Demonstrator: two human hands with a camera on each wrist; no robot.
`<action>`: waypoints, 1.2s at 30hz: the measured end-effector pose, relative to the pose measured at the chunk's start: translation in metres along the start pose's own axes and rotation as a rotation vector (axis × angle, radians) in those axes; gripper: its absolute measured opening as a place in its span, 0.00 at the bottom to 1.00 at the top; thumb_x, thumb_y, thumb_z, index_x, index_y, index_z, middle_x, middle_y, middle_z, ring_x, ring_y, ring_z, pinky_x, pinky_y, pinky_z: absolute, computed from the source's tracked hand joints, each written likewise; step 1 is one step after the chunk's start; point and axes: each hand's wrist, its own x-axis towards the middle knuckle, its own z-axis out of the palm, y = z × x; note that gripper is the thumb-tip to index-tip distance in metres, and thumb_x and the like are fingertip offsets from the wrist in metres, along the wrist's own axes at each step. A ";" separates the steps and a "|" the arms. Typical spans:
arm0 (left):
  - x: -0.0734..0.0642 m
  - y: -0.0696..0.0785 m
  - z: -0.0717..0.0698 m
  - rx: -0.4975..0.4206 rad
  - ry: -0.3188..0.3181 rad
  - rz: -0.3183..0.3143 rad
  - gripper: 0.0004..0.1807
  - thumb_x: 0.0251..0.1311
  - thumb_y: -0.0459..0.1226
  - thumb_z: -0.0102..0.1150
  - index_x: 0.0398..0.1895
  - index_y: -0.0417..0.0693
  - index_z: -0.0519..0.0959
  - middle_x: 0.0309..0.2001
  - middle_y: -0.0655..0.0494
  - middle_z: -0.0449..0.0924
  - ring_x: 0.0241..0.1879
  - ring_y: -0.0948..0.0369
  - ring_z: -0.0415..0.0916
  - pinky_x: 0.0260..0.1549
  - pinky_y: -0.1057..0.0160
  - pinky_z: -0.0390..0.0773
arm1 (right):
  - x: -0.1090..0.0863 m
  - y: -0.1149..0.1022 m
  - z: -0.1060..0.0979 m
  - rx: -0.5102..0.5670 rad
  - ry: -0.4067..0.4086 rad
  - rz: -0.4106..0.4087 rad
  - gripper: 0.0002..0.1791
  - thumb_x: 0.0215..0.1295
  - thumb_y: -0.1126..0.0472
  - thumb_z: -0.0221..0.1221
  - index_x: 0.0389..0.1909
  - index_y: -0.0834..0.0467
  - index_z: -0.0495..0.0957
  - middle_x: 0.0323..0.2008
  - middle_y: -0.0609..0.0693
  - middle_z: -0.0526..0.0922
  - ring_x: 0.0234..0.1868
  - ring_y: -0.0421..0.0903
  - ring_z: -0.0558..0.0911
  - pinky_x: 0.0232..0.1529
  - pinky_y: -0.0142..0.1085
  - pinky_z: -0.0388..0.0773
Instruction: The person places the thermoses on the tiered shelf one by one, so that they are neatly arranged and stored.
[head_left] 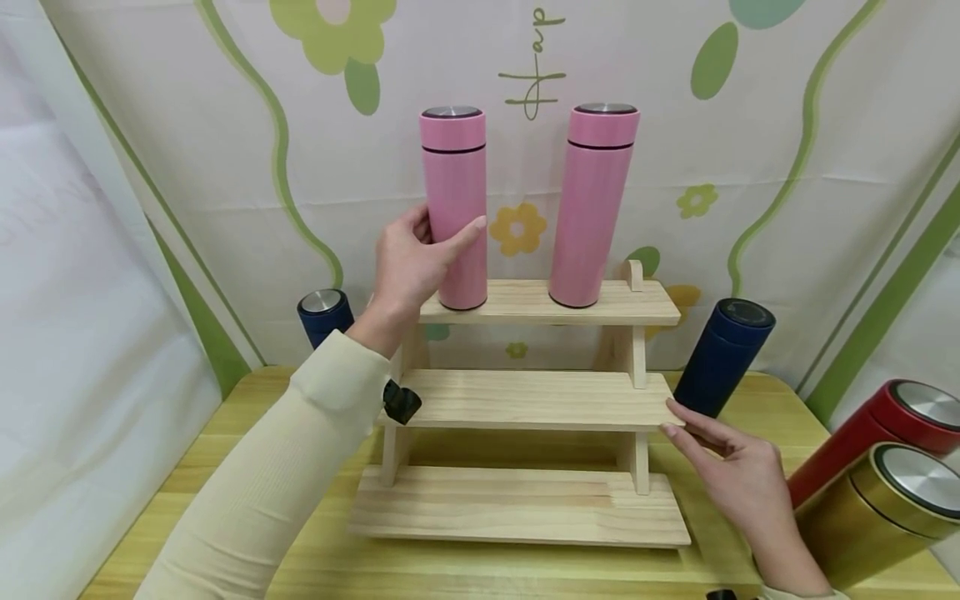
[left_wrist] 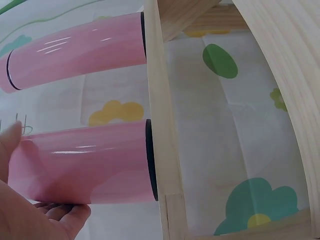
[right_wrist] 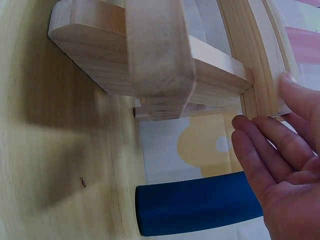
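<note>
On the left of the rack's top shelf stands a pink thermos (head_left: 455,187), its base on or just at the board. My left hand (head_left: 408,265) grips it around the lower body, thumb across the front; the left wrist view shows fingers under the same pink thermos (left_wrist: 95,165). To its right, a second pink thermos (head_left: 595,212) stands on that shelf. With thumb and fingers, my right hand (head_left: 738,475) pinches the right end of the three-step wooden display rack's (head_left: 525,400) middle shelf. A blue thermos (right_wrist: 200,205) stands just beyond that hand.
Behind the rack's left side, another blue thermos (head_left: 326,315) is partly hidden by my arm. A red thermos (head_left: 832,446) and a gold thermos (head_left: 862,517) stand at the right. A patterned cloth (head_left: 480,50) hangs behind the wooden table (head_left: 202,500).
</note>
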 end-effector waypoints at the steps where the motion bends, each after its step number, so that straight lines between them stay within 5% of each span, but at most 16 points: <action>1: -0.001 0.000 0.000 0.000 0.001 0.004 0.38 0.61 0.54 0.79 0.72 0.52 0.78 0.64 0.54 0.86 0.61 0.59 0.85 0.65 0.57 0.84 | 0.000 0.000 0.000 0.000 0.001 -0.001 0.24 0.68 0.37 0.71 0.63 0.37 0.87 0.48 0.34 0.92 0.44 0.07 0.74 0.29 0.26 0.78; 9: -0.011 0.007 -0.011 0.088 0.067 0.009 0.50 0.62 0.58 0.76 0.81 0.48 0.67 0.79 0.53 0.71 0.78 0.57 0.69 0.80 0.59 0.69 | -0.001 -0.002 0.001 0.009 -0.004 0.014 0.25 0.68 0.36 0.71 0.63 0.37 0.87 0.52 0.39 0.91 0.44 0.08 0.75 0.29 0.27 0.79; 16: -0.034 0.007 -0.046 0.135 0.119 0.091 0.45 0.64 0.56 0.76 0.79 0.50 0.71 0.79 0.54 0.71 0.81 0.59 0.65 0.82 0.61 0.65 | 0.000 -0.002 0.003 0.009 -0.001 0.001 0.25 0.69 0.38 0.71 0.64 0.37 0.86 0.56 0.48 0.90 0.43 0.09 0.75 0.28 0.28 0.80; 20: -0.049 0.003 -0.065 0.143 0.136 0.088 0.41 0.66 0.53 0.75 0.80 0.54 0.72 0.79 0.57 0.72 0.81 0.62 0.66 0.82 0.62 0.65 | 0.000 -0.002 0.002 0.006 -0.002 0.005 0.25 0.69 0.37 0.71 0.64 0.37 0.86 0.56 0.48 0.90 0.44 0.09 0.75 0.28 0.28 0.79; 27: -0.068 -0.012 -0.085 0.190 0.195 0.105 0.41 0.66 0.51 0.76 0.80 0.57 0.72 0.80 0.61 0.71 0.80 0.64 0.66 0.82 0.60 0.66 | -0.001 -0.002 0.001 0.004 -0.007 0.016 0.25 0.69 0.37 0.70 0.64 0.37 0.86 0.56 0.50 0.90 0.44 0.08 0.73 0.25 0.31 0.77; 31: -0.075 -0.024 -0.096 0.229 0.268 0.068 0.42 0.64 0.52 0.76 0.80 0.59 0.71 0.80 0.61 0.69 0.81 0.64 0.65 0.82 0.59 0.65 | -0.001 -0.003 0.001 0.010 -0.011 0.011 0.25 0.69 0.37 0.70 0.64 0.38 0.86 0.57 0.51 0.90 0.44 0.08 0.73 0.25 0.31 0.78; 36: -0.074 -0.040 -0.115 0.172 0.378 0.017 0.43 0.64 0.49 0.77 0.80 0.57 0.70 0.80 0.60 0.70 0.80 0.63 0.66 0.81 0.63 0.66 | -0.001 -0.004 0.001 0.017 -0.004 -0.002 0.24 0.70 0.38 0.70 0.64 0.39 0.86 0.56 0.51 0.90 0.44 0.09 0.75 0.25 0.31 0.79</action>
